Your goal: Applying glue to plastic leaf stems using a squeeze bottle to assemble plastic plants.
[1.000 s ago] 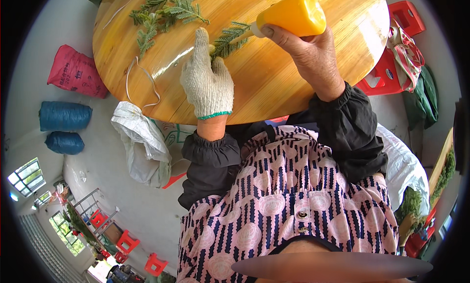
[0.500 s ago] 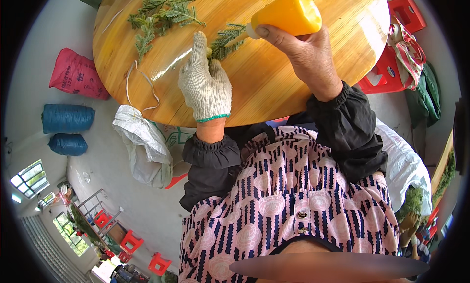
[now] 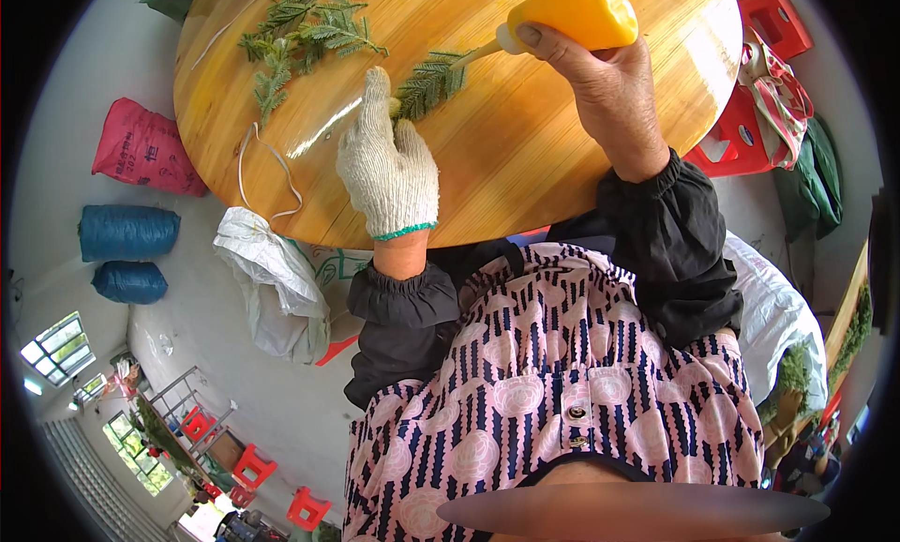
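My left hand [image 3: 388,172], in a white knitted glove with a green cuff edge, pinches the base of a small green fern-like sprig [image 3: 433,82] just above the round wooden table [image 3: 525,158]. The gloved fingers partly hide its stem. My right hand [image 3: 614,101] is bare and wraps round a yellow squeeze bottle [image 3: 574,15], tilted with its thin nozzle down to the left. The nozzle tip sits at the outer end of the sprig; whether it touches the leaves I cannot tell. More green sprigs [image 3: 305,31] lie together on the table, left of my gloved hand.
A pale cord [image 3: 241,167] lies at the table's left edge. Below it stands a white sack [image 3: 272,270]. A pink sack [image 3: 145,148] and blue bundles [image 3: 129,233] are on the left. A red stool [image 3: 731,134] bears a bag [image 3: 778,92] on the right.
My right hand has moved the bottle a little up and to the right, drawing the nozzle toward the sprig's outer end. The gloved hand has barely shifted.
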